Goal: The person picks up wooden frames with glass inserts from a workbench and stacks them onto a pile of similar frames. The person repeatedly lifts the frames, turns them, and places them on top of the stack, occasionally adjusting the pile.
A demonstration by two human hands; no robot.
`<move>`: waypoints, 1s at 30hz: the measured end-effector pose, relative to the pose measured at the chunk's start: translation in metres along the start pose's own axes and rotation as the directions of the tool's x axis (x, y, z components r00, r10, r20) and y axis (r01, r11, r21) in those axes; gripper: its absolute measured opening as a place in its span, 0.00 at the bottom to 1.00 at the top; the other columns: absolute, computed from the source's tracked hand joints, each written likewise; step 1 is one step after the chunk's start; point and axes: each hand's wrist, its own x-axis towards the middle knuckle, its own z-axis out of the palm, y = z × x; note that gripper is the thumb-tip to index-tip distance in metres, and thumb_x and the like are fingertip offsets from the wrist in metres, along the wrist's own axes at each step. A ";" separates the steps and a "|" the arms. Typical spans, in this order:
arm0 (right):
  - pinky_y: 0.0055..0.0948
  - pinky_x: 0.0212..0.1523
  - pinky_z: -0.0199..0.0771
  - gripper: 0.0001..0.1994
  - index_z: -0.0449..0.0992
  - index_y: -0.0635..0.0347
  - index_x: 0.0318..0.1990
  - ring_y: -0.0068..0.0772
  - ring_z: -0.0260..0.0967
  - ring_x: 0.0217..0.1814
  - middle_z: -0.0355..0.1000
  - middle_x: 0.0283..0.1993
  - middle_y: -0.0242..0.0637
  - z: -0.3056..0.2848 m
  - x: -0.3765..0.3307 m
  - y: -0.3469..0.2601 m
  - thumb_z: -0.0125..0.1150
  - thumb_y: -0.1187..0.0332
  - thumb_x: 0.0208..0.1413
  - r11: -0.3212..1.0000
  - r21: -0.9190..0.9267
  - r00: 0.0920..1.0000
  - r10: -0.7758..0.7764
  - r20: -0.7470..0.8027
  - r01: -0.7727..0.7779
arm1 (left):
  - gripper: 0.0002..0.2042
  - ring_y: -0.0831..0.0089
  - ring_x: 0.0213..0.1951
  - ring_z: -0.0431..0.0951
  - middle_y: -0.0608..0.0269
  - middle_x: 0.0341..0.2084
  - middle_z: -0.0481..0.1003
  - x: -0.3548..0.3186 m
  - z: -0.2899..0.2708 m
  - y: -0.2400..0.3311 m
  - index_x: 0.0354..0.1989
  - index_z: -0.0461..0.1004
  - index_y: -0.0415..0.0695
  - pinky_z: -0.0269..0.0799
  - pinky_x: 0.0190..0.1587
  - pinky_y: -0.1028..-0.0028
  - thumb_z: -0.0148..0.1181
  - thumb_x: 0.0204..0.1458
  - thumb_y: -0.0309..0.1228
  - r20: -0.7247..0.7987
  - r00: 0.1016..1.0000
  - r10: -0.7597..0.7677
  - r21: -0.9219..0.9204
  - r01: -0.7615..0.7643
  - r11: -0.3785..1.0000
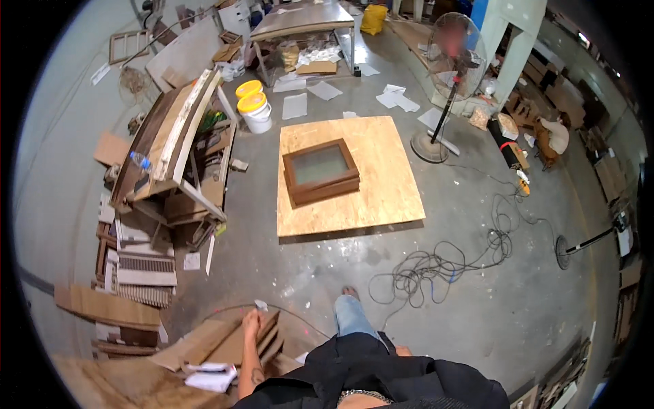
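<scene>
My left hand (253, 320) hangs low at my left side, its fingers curled closed, beside a leaning stack of brown wooden panels (228, 344). A small whitish scrap (261, 305) shows just beyond the fingertips; whether the hand holds it is unclear. Of my right hand (403, 351) only a small part shows past my dark shirt, and its fingers are hidden. Ahead of me a brown wooden box (323, 189) with a framed, glass-like top panel (320, 165) rests on a pale plywood board (388, 184), away from both hands.
A tangled black cable (436, 273) sprawls over the floor at right, near a pedestal fan (430, 146). A cluttered wooden rack (170, 143) and lidded buckets (256, 112) stand at left. A metal table (303, 19) stands at the back; a person (555, 133) crouches far right.
</scene>
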 end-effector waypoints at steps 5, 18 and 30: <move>0.40 0.31 0.72 0.12 0.75 0.65 0.31 0.47 0.73 0.30 0.74 0.29 0.47 -0.024 0.185 -0.015 0.55 0.62 0.50 0.998 0.051 0.997 0.031 0.076 -0.035 | 0.18 0.76 0.32 0.74 0.64 0.32 0.76 0.170 0.050 0.195 0.47 0.73 0.42 0.72 0.33 0.75 0.52 0.57 0.42 0.071 0.982 0.175 -0.002 -0.176 0.984; 0.25 0.35 0.70 0.15 0.75 0.57 0.37 0.22 0.70 0.33 0.74 0.33 0.31 -0.256 0.619 -0.254 0.51 0.56 0.59 0.131 0.989 0.812 0.583 -0.016 -0.074 | 0.18 0.68 0.23 0.73 0.61 0.23 0.73 0.472 -0.078 0.310 0.37 0.73 0.40 0.69 0.25 0.69 0.48 0.57 0.44 0.094 0.867 -0.489 0.497 0.384 0.778; 0.49 0.46 0.64 0.17 0.71 0.53 0.48 0.34 0.69 0.45 0.72 0.43 0.34 -0.123 0.657 -0.488 0.53 0.56 0.55 -0.360 0.659 0.347 0.633 0.692 -0.660 | 0.24 0.78 0.26 0.71 0.65 0.25 0.75 0.790 0.023 0.676 0.34 0.74 0.39 0.68 0.32 0.78 0.44 0.59 0.51 0.471 0.880 0.069 0.355 -0.261 0.898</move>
